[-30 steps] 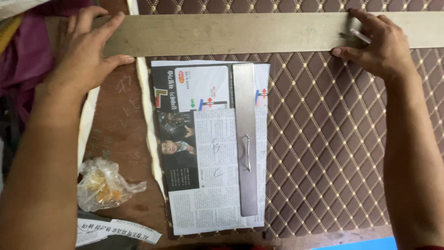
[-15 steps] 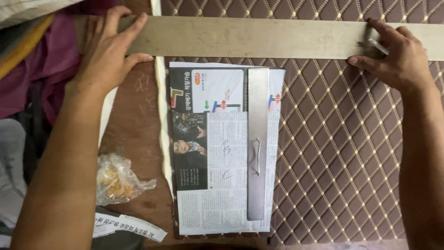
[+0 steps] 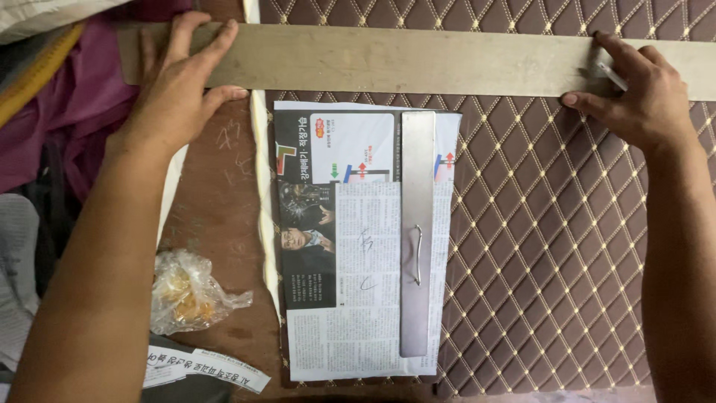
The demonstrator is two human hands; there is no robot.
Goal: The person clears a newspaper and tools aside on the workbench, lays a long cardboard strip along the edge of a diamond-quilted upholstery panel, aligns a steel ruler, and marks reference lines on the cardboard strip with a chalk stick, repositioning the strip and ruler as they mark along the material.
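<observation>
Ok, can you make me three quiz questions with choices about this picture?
1. Where is the short metal bar?
A. on the newspaper
B. under the bag
C. in a hand

2. What colour is the quilted sheet?
A. green
B. brown
C. white

3. What are both hands doing?
A. pressing on the long ruler
B. tearing paper
C. resting in the lap

Answers: 1 A, it lies along the paper. 2 B, brown with pale stitching. 3 A, the left hand and right hand lie on its ends.
</observation>
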